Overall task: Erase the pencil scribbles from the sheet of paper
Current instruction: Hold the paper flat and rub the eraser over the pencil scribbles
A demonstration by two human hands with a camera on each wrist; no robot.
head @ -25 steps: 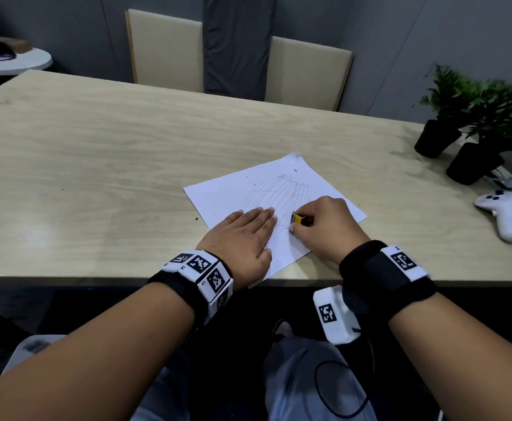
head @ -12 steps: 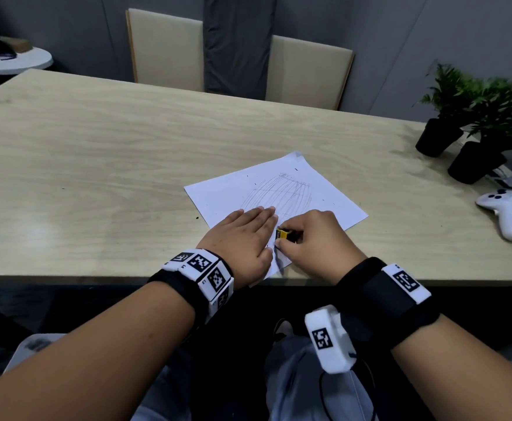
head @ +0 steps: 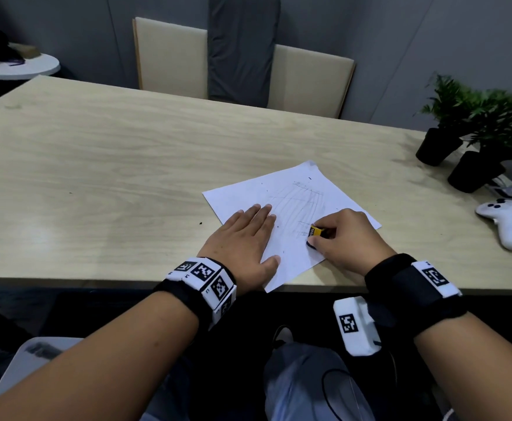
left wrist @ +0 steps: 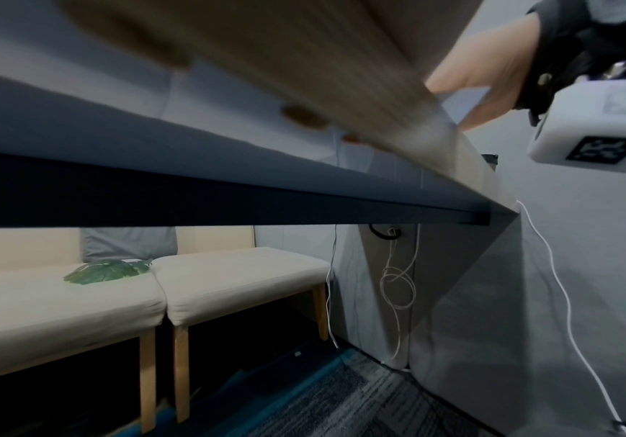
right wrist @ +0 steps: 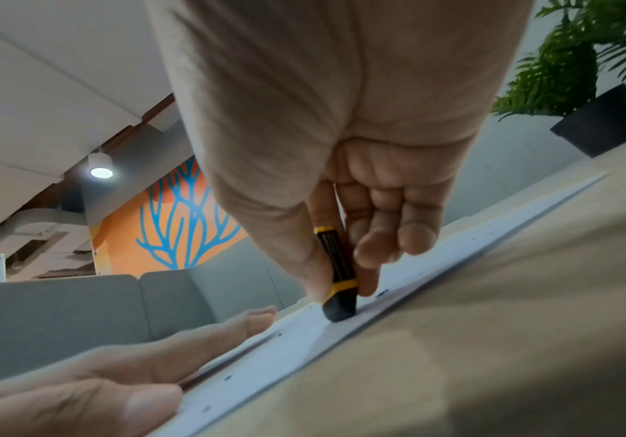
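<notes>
Head view shows the white sheet of paper (head: pixel 291 214) lying flat on the pale wood-grain table (head: pixel 112 165), turned at an angle, its near corner reaching just over the table's front edge. Faint grey pencil scribbles (head: pixel 301 205) cover its middle and far part; the near part looks mostly clean.

The left hand (head: pixel 244 241) lies palm-down on the sheet's left side, fingers straight and together, pinning it. The right hand (head: pixel 346 238) has thumb and fingers curled round a small black eraser in a yellow-and-black sleeve (head: pixel 315 233); the right wrist view shows its dark tip (right wrist: pixel 339 310) pressed to the paper.

A single sheet like this is light and limp, and probably slides easily on the smooth tabletop. It would likely buckle or crease if rubbed towards an unheld edge, so strokes running away from the pinning hand seem safest. The overhanging corner has no support and is best left unrubbed. The eraser looks firm and is gripped low on its sleeve, which should give control.

Dark specks, probably eraser crumbs, dot the sheet and the table. To the right, well apart from the paper, stand two green plants in black pots (head: pixel 461 147) and a white game controller (head: pixel 505 218). Two beige chair backs (head: pixel 169 56) stand beyond the table. Nothing blocks the strokes.
</notes>
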